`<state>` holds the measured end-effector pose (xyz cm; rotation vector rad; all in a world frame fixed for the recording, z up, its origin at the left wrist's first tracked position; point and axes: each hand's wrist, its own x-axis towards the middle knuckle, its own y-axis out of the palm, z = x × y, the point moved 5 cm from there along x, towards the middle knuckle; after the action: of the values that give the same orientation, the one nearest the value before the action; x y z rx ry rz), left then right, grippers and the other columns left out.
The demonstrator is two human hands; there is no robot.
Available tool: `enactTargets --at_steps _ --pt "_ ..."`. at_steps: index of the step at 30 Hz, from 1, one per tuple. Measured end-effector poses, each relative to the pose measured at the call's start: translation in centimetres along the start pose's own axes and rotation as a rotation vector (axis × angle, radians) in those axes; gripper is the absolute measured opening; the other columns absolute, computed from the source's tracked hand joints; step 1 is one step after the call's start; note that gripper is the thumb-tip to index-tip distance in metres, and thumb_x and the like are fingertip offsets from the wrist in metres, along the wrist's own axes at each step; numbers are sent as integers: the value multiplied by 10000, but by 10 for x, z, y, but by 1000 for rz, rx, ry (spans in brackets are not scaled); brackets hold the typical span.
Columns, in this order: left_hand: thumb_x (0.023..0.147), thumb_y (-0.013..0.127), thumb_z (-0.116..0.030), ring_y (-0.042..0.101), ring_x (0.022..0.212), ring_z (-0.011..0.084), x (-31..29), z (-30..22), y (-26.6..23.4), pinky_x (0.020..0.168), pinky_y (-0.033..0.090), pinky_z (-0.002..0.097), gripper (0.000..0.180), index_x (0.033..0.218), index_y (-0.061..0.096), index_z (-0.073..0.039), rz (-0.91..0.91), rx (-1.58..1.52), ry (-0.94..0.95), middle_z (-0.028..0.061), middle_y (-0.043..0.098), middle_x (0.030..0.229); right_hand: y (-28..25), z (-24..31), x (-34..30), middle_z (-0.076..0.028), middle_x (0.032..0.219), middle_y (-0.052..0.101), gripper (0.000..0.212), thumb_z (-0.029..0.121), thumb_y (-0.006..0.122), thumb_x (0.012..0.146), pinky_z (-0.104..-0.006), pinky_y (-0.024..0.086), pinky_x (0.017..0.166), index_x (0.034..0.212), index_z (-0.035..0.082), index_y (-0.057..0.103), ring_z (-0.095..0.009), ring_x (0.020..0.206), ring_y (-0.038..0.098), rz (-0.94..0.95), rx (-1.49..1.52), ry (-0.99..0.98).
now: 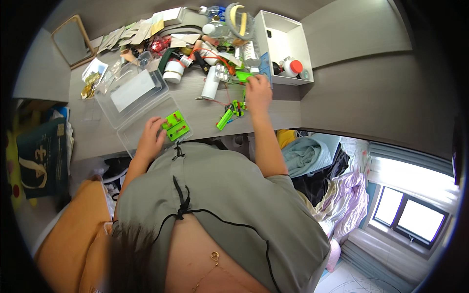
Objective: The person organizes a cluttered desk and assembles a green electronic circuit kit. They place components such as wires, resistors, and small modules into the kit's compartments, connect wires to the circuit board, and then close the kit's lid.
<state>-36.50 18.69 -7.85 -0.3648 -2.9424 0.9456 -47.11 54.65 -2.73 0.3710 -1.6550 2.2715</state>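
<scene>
My left hand (152, 135) is over the near part of a clear plastic box (128, 131), its fingers apart and their tips against the left edge of a green block (173, 120) with red parts. A second green block (179, 132), with a red and a black end, lies just below it. My right hand (259, 92) reaches up to the far right of the desk, fingertips closed on a flat bright green piece (244, 76). Left of my right wrist lie a green bar (224, 120) and a small green part (238, 108) with thin wires.
A white bin (307, 53) with a red-lidded jar (296, 67) stands at the back right. Bottles, papers and a white jar (173, 71) crowd the desk's back. A white cylinder (210, 84) lies mid-desk. A framed mirror (72, 41) leans at the far left.
</scene>
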Motion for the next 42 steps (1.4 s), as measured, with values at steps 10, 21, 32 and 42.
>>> enactTargets --at_steps 10,21,32,42 --pt "989 533 -165 555 1020 177 -2 46 -19 892 481 306 337 1307 531 -54 -213 -359 -203 105 529 1284 13 122 -36 -56 939 689 172 142 609 966 -233 479 633 1074 9 599 -85 717 599 653 1294 281" --pt "997 534 -170 562 957 136 12 60 3 827 490 273 380 1353 471 -55 -229 -848 -423 92 554 1243 79 194 -63 -137 1052 663 343 73 649 858 -387 535 692 1189 38 564 -320 867 669 373 675 -229" --pt "819 620 0 578 958 332 24 22 -1 855 494 405 320 1116 676 -105 -177 249 118 138 548 1183 55 191 -84 -75 1042 624 168 122 644 827 -401 529 712 988 84 669 -280 940 602 543 305 -580" --pt "819 601 8 572 993 336 41 13 4 883 485 410 328 1126 660 -90 -201 366 169 118 565 1178 19 20 -55 -177 998 607 283 153 655 835 -437 477 826 1077 16 604 -354 921 589 30 117 26"
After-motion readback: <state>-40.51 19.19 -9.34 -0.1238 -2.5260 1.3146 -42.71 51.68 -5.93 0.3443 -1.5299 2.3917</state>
